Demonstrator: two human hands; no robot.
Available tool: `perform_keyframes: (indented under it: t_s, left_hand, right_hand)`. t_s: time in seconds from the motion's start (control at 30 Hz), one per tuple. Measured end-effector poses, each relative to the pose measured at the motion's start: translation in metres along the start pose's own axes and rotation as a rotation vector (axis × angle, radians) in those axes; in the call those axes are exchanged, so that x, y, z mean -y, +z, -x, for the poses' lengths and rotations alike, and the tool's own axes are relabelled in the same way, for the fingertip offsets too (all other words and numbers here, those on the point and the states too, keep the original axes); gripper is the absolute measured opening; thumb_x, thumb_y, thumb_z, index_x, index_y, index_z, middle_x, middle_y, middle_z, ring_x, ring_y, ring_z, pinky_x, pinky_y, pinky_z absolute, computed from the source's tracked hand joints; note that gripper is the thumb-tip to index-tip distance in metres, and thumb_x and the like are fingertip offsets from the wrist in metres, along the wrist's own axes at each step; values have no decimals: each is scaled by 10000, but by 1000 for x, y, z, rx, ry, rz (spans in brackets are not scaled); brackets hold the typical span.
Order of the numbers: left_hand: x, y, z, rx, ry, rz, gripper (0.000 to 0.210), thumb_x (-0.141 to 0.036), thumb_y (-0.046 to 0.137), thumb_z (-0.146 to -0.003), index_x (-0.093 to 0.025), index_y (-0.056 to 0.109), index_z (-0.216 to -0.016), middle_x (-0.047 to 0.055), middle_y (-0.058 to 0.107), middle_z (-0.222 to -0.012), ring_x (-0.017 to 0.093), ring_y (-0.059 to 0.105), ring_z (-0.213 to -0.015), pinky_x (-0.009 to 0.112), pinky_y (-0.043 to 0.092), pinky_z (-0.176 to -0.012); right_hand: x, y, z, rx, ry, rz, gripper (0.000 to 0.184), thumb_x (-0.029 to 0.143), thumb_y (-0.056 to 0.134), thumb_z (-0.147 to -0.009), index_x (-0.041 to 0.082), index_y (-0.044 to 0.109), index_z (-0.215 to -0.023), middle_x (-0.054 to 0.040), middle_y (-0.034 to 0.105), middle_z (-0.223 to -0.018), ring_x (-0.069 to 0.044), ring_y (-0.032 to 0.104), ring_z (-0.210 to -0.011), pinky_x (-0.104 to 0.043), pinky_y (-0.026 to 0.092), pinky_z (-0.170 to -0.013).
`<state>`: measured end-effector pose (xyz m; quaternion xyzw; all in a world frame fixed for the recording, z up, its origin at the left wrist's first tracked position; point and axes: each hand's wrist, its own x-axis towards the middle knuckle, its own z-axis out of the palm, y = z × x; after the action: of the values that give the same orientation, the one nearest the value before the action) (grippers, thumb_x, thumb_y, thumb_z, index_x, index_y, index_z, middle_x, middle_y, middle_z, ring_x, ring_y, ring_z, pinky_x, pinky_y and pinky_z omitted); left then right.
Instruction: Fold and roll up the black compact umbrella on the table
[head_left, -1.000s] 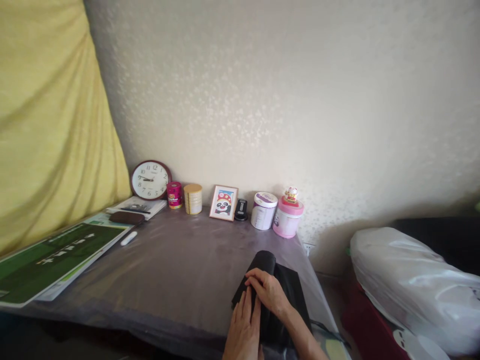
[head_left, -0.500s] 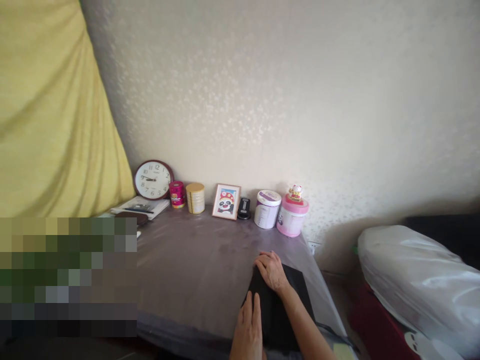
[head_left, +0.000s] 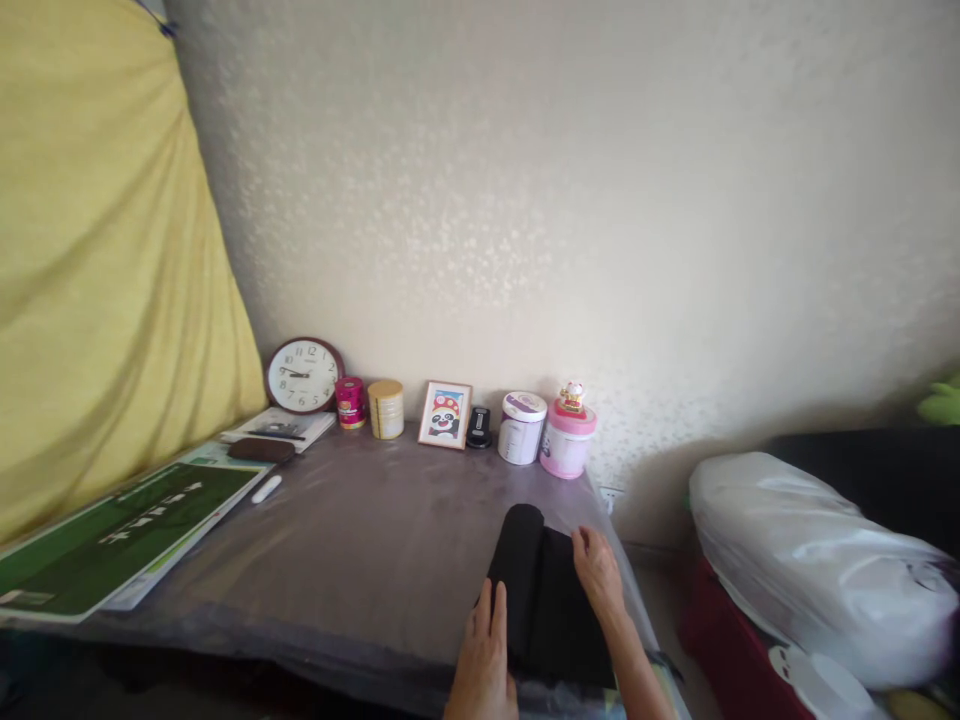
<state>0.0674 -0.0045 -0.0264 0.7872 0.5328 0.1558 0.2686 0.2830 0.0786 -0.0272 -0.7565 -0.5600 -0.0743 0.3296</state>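
Note:
A black folded piece, cloth-like or soft sheet [head_left: 566, 605], lies near the front right of the table. Its left part forms a thick rounded fold, and the right part lies flat. My left hand [head_left: 484, 645] is against the lower left side of the fold, fingers stretched out and thumb side toward it. At the upper right edge of the black piece, my right hand [head_left: 600, 575] has its fingers bent and pressed together on that edge. The underside of both hands is hidden.
The table [head_left: 375, 540] has a plastic cover. Along the wall stand a clock [head_left: 304, 375], tins, a framed panda picture [head_left: 445, 414] and lidded tubs [head_left: 523, 430]. Green booklets [head_left: 135, 530] lie left. A plastic-wrapped bundle [head_left: 817, 560] sits right of the table.
My right hand has moved from the top left of the black piece to its right edge. The left part now shows as a raised rounded fold. The view has shifted slightly.

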Motion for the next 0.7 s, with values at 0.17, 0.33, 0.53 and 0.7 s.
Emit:
perform_keyframes:
  t_s: [0.17,0.33,0.53,0.7]
  left_hand:
    - [6,9,-1,-30,31,16,960,24,444,-532,-85,67,-1408,137,18,-1501,241,116,-1373,339,175,-1110]
    - [8,13,0,-73,53,17,959,21,433,-538,-102,56,-1411,138,8,-1500,237,109,-1372,346,206,-1101]
    - [8,13,0,-69,11,17,977,30,444,-531,-119,47,-1411,171,36,-1492,260,145,-1362,333,264,-1072]
    - [8,14,-3,-41,-10,5,1002,28,458,-501,-116,57,-1408,169,118,-1486,263,193,-1352,331,270,-1069]
  right_hand:
    - [-18,-19,31,101,152,-60,364,415,387,-820,153,615,-930,-139,674,-944,-257,640,-891,-345,458,-813]
    - [-4,-38,38,209,230,-232,372,494,385,-807,221,620,-901,-75,700,-832,-249,655,-805,-334,468,-740]
    - [-1,-40,45,307,258,-254,428,530,478,-720,216,578,-992,-29,660,-670,-235,651,-651,-318,477,-623]
    - [-4,-40,40,369,281,-391,442,480,473,-675,171,598,-965,-57,671,-696,-256,659,-740,-314,487,-606]
